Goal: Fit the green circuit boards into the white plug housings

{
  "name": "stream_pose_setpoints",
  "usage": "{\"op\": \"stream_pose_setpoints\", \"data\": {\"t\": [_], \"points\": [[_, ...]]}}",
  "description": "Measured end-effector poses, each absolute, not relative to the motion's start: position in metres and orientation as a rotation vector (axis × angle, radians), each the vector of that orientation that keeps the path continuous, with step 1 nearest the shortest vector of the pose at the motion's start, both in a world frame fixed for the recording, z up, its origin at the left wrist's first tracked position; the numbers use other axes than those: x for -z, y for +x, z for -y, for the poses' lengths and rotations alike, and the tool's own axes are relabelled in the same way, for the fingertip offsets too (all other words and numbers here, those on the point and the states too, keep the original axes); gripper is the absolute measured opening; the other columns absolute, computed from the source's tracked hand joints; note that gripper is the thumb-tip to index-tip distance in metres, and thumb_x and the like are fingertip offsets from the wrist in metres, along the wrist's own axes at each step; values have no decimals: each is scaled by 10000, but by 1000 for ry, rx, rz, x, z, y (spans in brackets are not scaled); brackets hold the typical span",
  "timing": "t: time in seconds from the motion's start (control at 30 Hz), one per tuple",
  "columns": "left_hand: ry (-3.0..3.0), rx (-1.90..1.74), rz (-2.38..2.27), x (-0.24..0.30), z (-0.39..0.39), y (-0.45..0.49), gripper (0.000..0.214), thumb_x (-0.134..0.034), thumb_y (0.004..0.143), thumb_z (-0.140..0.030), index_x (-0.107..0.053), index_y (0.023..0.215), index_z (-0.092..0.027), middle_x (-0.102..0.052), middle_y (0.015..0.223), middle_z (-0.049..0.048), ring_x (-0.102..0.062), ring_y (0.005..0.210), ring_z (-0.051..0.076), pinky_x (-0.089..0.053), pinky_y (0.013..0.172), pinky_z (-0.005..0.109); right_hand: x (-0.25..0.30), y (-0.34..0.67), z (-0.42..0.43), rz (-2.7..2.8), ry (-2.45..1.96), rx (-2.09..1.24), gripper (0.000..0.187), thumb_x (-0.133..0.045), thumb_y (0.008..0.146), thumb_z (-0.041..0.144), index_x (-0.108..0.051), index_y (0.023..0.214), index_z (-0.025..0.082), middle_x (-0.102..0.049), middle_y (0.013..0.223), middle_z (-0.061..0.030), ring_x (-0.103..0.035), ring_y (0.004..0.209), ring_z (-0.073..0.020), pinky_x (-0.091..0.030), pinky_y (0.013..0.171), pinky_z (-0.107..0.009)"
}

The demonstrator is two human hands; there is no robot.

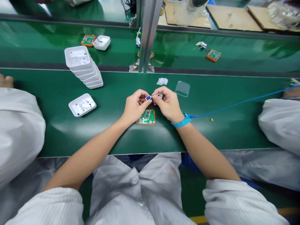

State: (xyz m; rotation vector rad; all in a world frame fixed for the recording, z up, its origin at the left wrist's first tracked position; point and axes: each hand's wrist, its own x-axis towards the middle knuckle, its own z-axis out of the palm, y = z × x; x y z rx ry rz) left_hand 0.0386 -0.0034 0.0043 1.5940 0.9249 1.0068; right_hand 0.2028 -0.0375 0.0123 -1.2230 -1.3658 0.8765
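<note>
Over the green bench my left hand and my right hand meet, fingers pinched. Between them they hold a small blue and white part; the right fingers also cover a small grey piece I cannot make out. Just below the hands a green circuit board with an orange rim lies flat on the mat. A blue wrist strap circles my right wrist, and its blue cord runs off to the right.
A leaning stack of white plastic housings stands at the left, with a single housing lying below it. Small white bits and a clear square cover sit behind my hands. Co-workers' white sleeves flank both sides. More boards lie on the far belt.
</note>
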Motion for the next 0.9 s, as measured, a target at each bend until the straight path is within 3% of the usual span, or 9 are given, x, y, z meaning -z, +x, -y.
{"op": "stream_pose_setpoints", "data": {"t": [0.17,0.33,0.67,0.9], "points": [[1764,-1008,-953,-8,1,37,33,-643,862,-180,-673,876,-184,-682,859,16,-618,766,143,-509,721,278,-13,202,37,1344,-1223,-858,472,-728,824,695,-620,851,237,-590,849,-20,-534,655,-145,-478,636,-321],[1867,-946,-932,-8,-1,35,176,-550,938,-193,-686,827,-178,-710,871,37,-651,873,173,-510,853,307,-14,200,38,1355,-1183,-874,459,-718,840,679,-596,846,236,-569,831,-11,-524,638,-139,-481,639,-323],[1667,-886,-887,-9,1,37,199,-528,942,-211,-663,800,-177,-734,833,35,-670,794,156,-540,803,292,-12,199,38,1409,-1195,-837,460,-695,858,682,-609,818,231,-565,852,-17,-538,658,-143,-476,644,-323],[1650,-935,-956,-8,3,40,188,-554,906,-246,-653,759,-183,-717,747,21,-653,724,157,-517,724,290,-14,196,38,1451,-1202,-677,397,-724,849,618,-656,755,238,-612,845,-38,-574,814,-203,-499,777,-376]]}}
